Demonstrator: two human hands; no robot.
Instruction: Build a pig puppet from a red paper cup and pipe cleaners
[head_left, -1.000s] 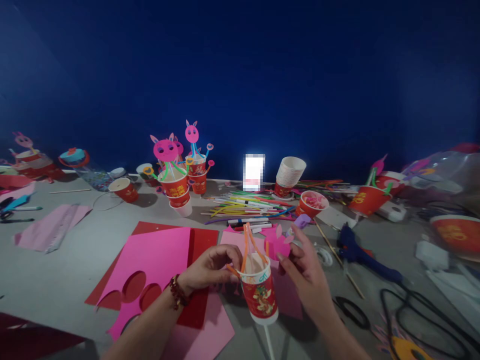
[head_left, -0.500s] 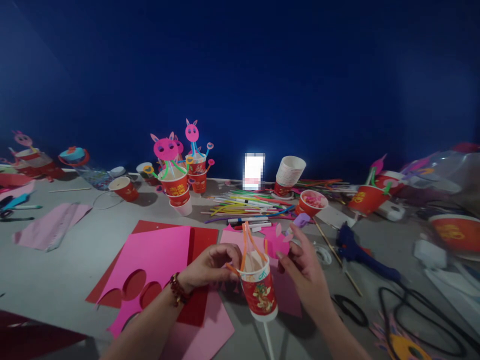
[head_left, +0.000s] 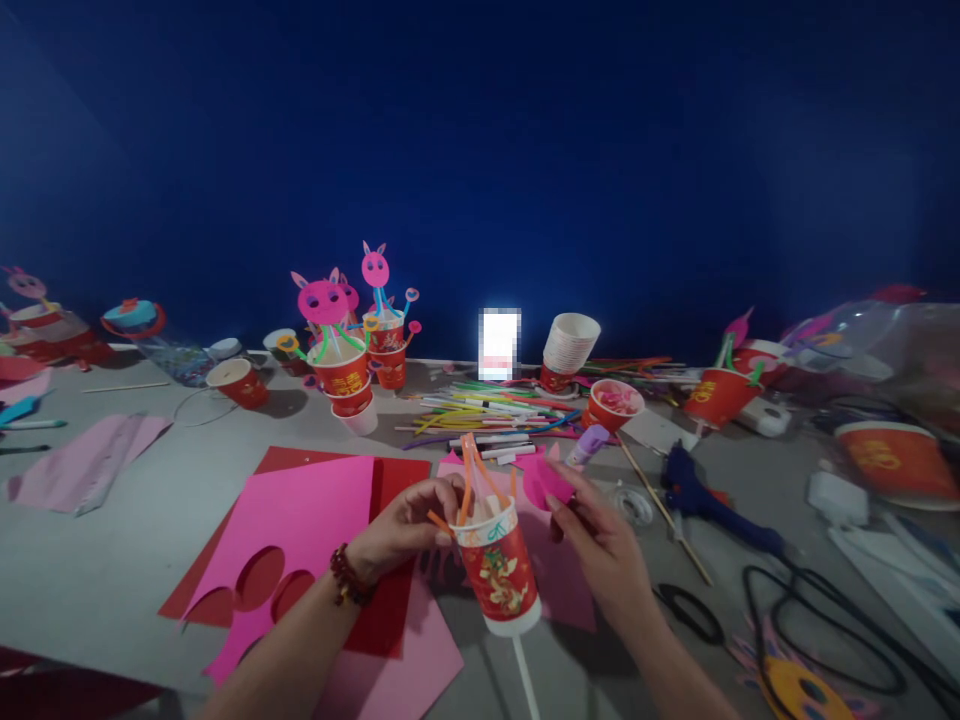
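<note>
My left hand (head_left: 405, 525) is closed at the rim of a red paper cup (head_left: 499, 578), pinching it beside an orange pipe cleaner. The cup is tilted a little, and a white stick (head_left: 526, 680) comes out of its base. Bent orange pipe cleaners (head_left: 469, 475) rise out of the cup's mouth. In my right hand (head_left: 607, 550) is a round pink paper cutout (head_left: 541, 485), gripped between thumb and fingers just right of the pipe cleaners. A purple-capped glue stick (head_left: 589, 447) lies behind that hand.
Pink and red paper sheets (head_left: 307, 510) cover the table at left. Finished cup puppets (head_left: 341, 375) stand behind them. Pipe cleaners and markers (head_left: 487, 405) lie in the middle back, near stacked cups (head_left: 571, 342). A blue glue gun (head_left: 712, 505) and its cable lie at right.
The cup and both hands have shifted slightly left as the view moved. My right index finger, raised before, has come down onto the pink cutout, whose ears show less.
</note>
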